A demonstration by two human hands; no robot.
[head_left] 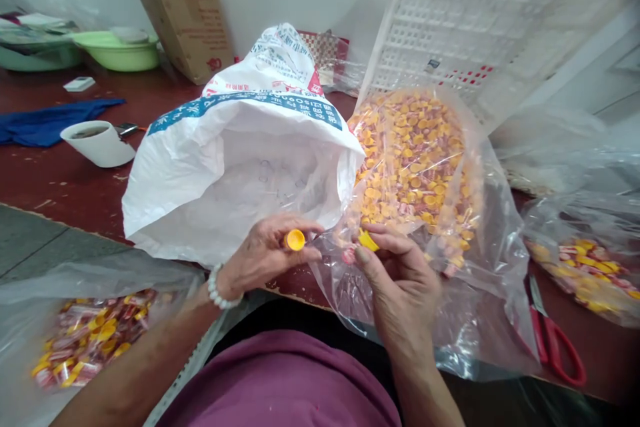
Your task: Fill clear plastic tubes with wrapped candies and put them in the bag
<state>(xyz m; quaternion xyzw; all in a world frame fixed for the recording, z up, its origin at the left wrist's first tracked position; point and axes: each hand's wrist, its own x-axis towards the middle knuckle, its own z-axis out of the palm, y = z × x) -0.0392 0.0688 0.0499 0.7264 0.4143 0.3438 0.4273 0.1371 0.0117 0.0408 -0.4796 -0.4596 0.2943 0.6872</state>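
Between the thumb and fingers of my left hand (267,250) is a small round yellow cap (295,240), its hollow end facing me. My right hand (403,273) pinches another yellow plastic piece (369,240); a pinkish-red, clear bit shows just below it. Beyond my left hand a white woven sack (170,180) lies with its mouth open toward me. To its right, a clear plastic bag (475,320) holds a heap of small yellow and pink pieces (415,153), and its front edge hangs beneath my right hand.
Red-handled scissors (555,347) lie at the right table edge, near another bag of pieces (590,267). At lower left is a bag of yellow-capped pieces (100,333). A white cup (97,147), blue cloth (50,123), cardboard box (190,20) and white crate (450,27) stand around.
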